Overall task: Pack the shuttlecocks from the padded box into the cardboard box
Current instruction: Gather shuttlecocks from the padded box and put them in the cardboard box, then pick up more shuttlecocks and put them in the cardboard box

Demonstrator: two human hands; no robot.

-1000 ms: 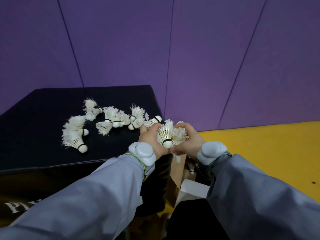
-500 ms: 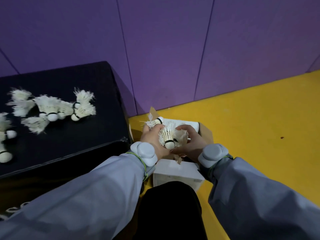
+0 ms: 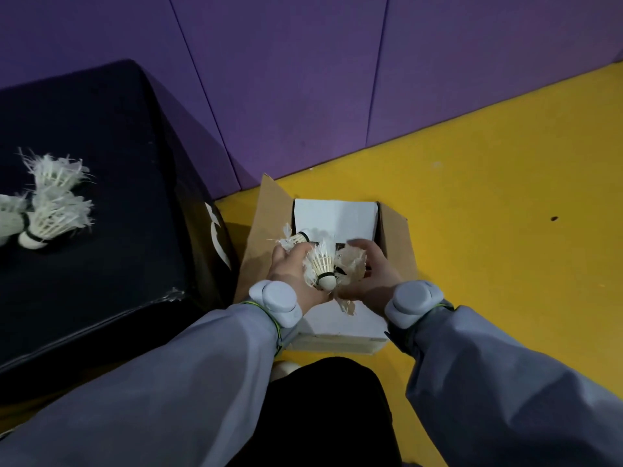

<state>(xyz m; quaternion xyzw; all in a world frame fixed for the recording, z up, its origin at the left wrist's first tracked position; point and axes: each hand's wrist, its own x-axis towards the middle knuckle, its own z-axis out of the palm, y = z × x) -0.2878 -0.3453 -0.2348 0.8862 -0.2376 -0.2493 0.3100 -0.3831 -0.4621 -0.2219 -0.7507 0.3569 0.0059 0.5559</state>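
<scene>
My left hand [image 3: 292, 272] and my right hand [image 3: 373, 272] are cupped together over the open cardboard box [image 3: 394, 237], which stands on the yellow floor. Between them they hold a bunch of white feather shuttlecocks [image 3: 322, 264]; one cork points toward me, another sticks out past my left fingers. The box has white inner flaps and brown outer flaps. What lies inside it is hidden by my hands. To the left, more shuttlecocks [image 3: 50, 210] lie on top of the black padded box [image 3: 128, 183].
A purple padded wall [image 3: 303, 79] rises behind both boxes. Yellow floor [image 3: 505, 197] spreads to the right. My dark-trousered knee [image 3: 323, 412] is below the cardboard box, with a small white object beside it [image 3: 286, 368].
Both hands carried the bunch of shuttlecocks from above the padded box rightward and down, to over the cardboard box. The view swung right and downward with them.
</scene>
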